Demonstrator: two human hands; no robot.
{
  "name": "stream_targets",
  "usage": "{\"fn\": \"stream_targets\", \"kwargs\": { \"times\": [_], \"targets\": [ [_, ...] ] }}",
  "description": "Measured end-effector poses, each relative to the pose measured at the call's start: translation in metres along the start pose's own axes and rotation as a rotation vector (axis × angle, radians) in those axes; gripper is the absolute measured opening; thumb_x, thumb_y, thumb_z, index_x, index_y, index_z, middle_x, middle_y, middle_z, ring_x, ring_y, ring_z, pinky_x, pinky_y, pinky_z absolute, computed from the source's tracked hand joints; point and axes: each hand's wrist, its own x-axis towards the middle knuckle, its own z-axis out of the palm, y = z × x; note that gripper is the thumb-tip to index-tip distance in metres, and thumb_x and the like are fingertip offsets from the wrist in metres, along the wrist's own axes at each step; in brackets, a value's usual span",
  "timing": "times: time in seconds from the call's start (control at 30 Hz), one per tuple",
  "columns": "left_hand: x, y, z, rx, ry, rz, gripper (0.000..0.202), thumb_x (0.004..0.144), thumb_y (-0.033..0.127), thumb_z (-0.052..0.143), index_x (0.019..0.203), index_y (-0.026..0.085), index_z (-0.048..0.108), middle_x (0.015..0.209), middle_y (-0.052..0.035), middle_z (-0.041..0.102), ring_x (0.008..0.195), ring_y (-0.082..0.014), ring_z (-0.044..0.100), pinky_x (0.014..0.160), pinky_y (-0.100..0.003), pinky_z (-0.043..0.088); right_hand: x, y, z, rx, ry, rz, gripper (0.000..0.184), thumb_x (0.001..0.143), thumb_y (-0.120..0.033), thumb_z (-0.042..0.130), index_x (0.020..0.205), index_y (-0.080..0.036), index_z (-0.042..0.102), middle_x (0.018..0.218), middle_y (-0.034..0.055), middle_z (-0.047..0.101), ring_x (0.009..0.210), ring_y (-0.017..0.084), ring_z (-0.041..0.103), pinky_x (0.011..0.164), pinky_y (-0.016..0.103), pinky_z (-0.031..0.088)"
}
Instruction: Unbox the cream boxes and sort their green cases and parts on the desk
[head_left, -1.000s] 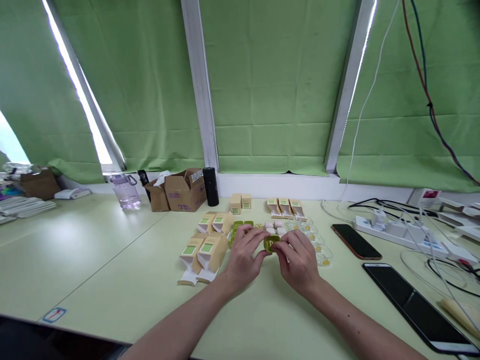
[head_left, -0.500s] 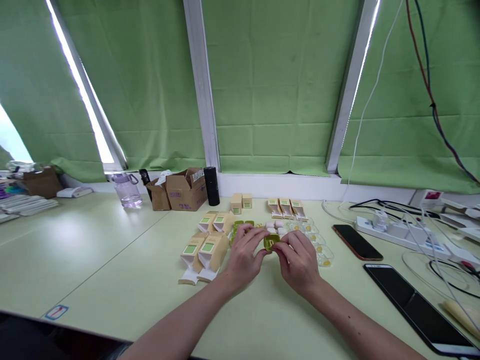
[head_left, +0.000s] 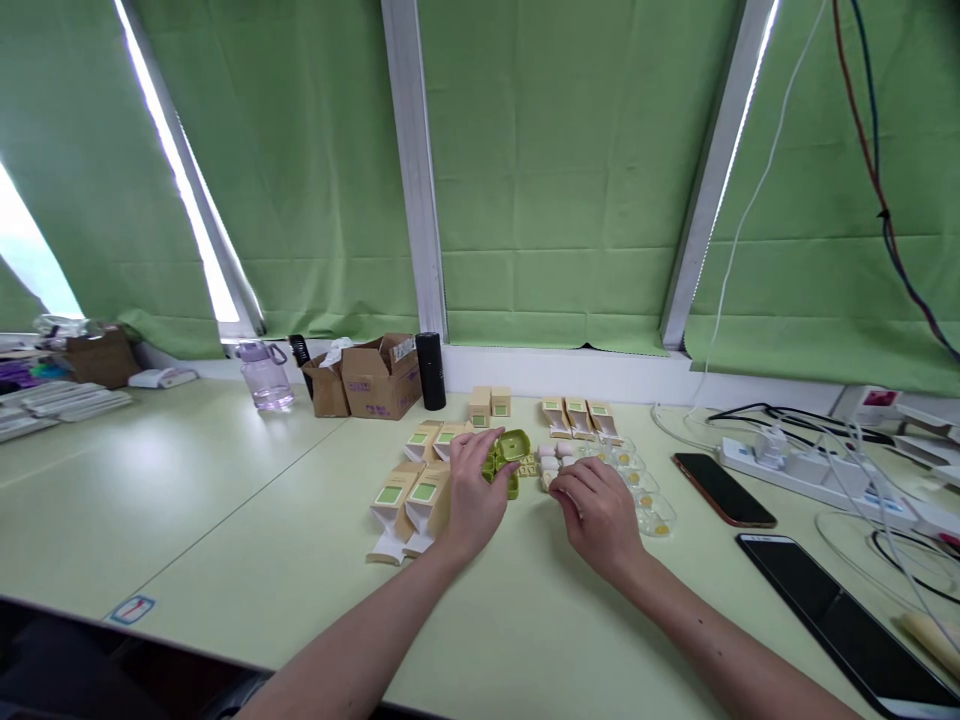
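Observation:
My left hand [head_left: 477, 500] is closed around the edge of a small green square case [head_left: 514, 445], its thumb and fingers on the near side. Other green cases [head_left: 513, 486] lie just under and beside it, partly hidden by the hand. My right hand [head_left: 602, 515] has its thumb and fingers pinched together at the near end of a group of small pink-and-white blocks [head_left: 548, 463]. Whatever sits between those fingertips is too small to make out. Between the hands lie small yellowish pieces [head_left: 528, 466]. Clear plastic cups with yellow spots [head_left: 646, 499] stand right of the right hand.
Open cream boxes with green labels [head_left: 424, 492] stand left of my left hand. More open boxes [head_left: 577, 416] and closed boxes [head_left: 480, 407] are farther back. A phone [head_left: 724, 489], a tablet [head_left: 832, 610] and a power strip [head_left: 817, 478] lie right. Behind are a cardboard carton [head_left: 381, 380] and black cylinder [head_left: 430, 372].
Both hands held a green case together in the middle; now they are apart. My left hand has moved left with the green case, and my right hand has let go of it beside the blocks.

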Motion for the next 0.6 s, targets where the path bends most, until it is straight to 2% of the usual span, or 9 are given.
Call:
{"fn": "stream_targets", "kwargs": {
  "times": [0.17,0.3,0.47,0.6],
  "targets": [
    [0.001,-0.005,0.001,-0.061,0.056,-0.159,0.045,0.09,0.026,0.072,0.134,0.026,0.062,0.118,-0.0088,0.064,0.113,-0.0245,0.058,0.097,-0.043,0.052,0.007,0.006,0.017,-0.094,-0.171,0.026,0.02,0.088,-0.005,0.064,0.079,-0.022,0.068,0.075,0.0029,0.072,0.084,0.022,0.056,0.073,0.035,0.034],
    [0.0,-0.007,0.002,-0.083,0.065,-0.191,0.041,0.091,0.028,0.071,0.131,0.024,0.064,0.116,-0.0088,0.062,0.107,-0.0228,0.06,0.094,-0.04,0.052,0.016,0.008,0.033,-0.22,-0.294,0.043,0.021,0.081,-0.003,0.07,0.072,-0.022,0.068,0.068,0.0035,0.07,0.083,0.023,0.055,0.075,0.037,0.033],
    [-0.001,-0.005,0.002,-0.084,0.054,-0.172,0.037,0.091,0.026,0.07,0.128,0.025,0.066,0.115,-0.0082,0.061,0.109,-0.0227,0.059,0.095,-0.04,0.051,0.022,0.01,0.047,-0.331,-0.387,0.083,0.014,0.082,-0.008,0.071,0.074,-0.02,0.074,0.081,0.0097,0.072,0.092,0.027,0.055,0.078,0.039,0.032],
    [-0.001,-0.003,0.001,-0.089,0.032,-0.204,0.035,0.093,0.028,0.069,0.127,0.026,0.066,0.117,-0.0083,0.061,0.11,-0.0226,0.059,0.097,-0.04,0.051,0.027,0.007,0.051,-0.378,-0.523,0.147,0.012,0.084,-0.013,0.067,0.081,-0.018,0.077,0.09,0.013,0.072,0.098,0.028,0.053,0.083,0.04,0.031]
  ]
}}
